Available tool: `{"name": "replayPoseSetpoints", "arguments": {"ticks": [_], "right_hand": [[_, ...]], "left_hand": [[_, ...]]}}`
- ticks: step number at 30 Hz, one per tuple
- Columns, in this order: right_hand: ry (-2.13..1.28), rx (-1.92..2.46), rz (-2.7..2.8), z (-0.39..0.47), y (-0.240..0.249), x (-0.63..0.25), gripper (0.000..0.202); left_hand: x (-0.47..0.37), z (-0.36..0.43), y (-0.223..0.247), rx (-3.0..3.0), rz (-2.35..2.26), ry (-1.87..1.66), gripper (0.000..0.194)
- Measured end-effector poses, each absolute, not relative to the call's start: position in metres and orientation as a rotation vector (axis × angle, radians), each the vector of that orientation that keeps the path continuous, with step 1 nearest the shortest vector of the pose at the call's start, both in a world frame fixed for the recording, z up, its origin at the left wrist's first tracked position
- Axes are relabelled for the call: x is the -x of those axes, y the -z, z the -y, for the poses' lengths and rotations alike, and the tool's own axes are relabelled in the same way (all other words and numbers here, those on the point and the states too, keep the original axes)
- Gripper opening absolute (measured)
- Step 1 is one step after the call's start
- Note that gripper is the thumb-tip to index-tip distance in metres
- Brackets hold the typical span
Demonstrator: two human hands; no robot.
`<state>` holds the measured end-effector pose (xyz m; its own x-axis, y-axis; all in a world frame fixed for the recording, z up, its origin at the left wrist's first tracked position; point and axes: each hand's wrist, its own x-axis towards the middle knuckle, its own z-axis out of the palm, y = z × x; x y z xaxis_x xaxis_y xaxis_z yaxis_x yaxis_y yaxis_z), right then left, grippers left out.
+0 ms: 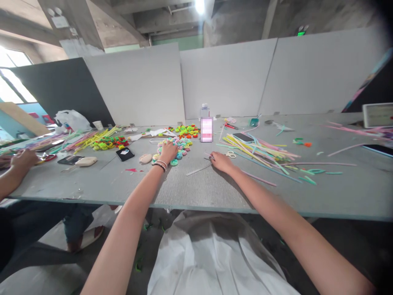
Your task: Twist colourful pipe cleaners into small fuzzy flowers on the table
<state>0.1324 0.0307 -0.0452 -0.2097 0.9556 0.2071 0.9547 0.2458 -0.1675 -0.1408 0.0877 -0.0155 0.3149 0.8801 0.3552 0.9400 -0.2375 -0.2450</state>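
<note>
My left hand (168, 152), with beaded bracelets at the wrist, lies over a heap of pastel fuzzy coils (183, 144). Its fingers are spread on the heap, and their tips are partly hidden among the coils. On the bare tabletop to the right, my right hand (221, 161) is closed in a pinch. A short, thin, pale pipe cleaner (206, 154) seems to stick out from its fingertips. A metal ruler (198, 170) lies just left of that hand, and scissors with cream handles (231, 154) lie beyond it.
Loose pipe cleaners (260, 151) spread to the right around a dark phone (243, 137). A lit phone (206, 130) leans upright before a bottle (204, 110). Red, green and yellow coils (110, 143) lie left. A co-worker's hand (24, 159) is at far left.
</note>
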Motion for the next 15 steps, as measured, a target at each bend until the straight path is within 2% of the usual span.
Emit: {"name": "replayPoseSetpoints", "arguments": {"ticks": [5, 15], "right_hand": [[0.002, 1.773, 2.261, -0.031, 0.045, -0.133, 0.026], [0.032, 1.744, 2.266, -0.035, 0.048, -0.134, 0.025]], "left_hand": [[0.132, -0.088, 0.023, 2.144, 1.715, 0.273, 0.053], [0.135, -0.085, 0.017, 2.150, 1.582, 0.280, 0.047]]}}
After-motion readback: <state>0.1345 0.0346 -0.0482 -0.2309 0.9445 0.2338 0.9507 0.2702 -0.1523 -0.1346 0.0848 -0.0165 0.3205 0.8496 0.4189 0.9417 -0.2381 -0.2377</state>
